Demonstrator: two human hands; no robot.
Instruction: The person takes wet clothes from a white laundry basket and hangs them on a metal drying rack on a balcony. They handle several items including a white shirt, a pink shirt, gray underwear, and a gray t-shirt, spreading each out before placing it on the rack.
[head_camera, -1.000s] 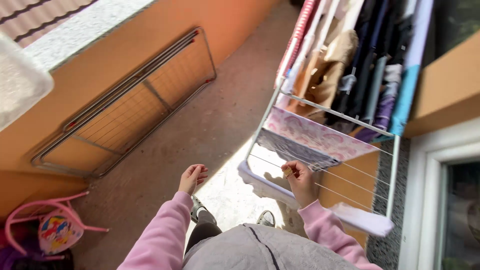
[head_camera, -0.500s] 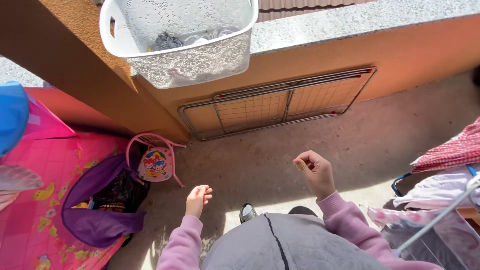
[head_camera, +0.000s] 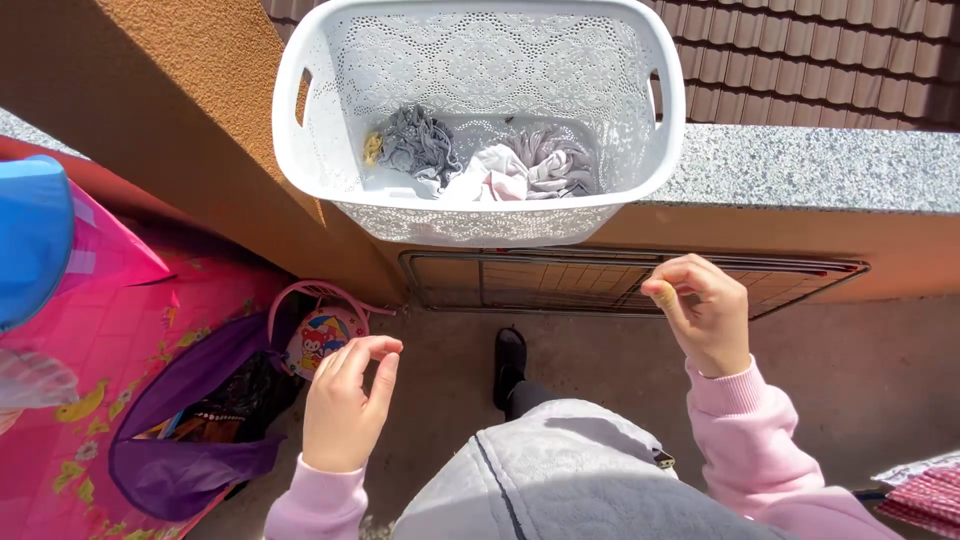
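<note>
Now that the view has swung from the drying rack, the white laundry basket (head_camera: 478, 215) sits close ahead; right hand (head_camera: 703, 312) pinches a small yellowish thing, left hand (head_camera: 345, 405) is loosely curled, empty.

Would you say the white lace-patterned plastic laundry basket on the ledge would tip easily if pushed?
Possibly: the white lace-patterned plastic laundry basket overhangs the speckled stone ledge towards the person. It is probably light, holding only a few crumpled grey and white clothes, so it would likely slide readily.

Granite ledge (head_camera: 820, 165) bears white basket (head_camera: 300, 150) (crumpled laundry (head_camera: 480, 165) inside).
</note>
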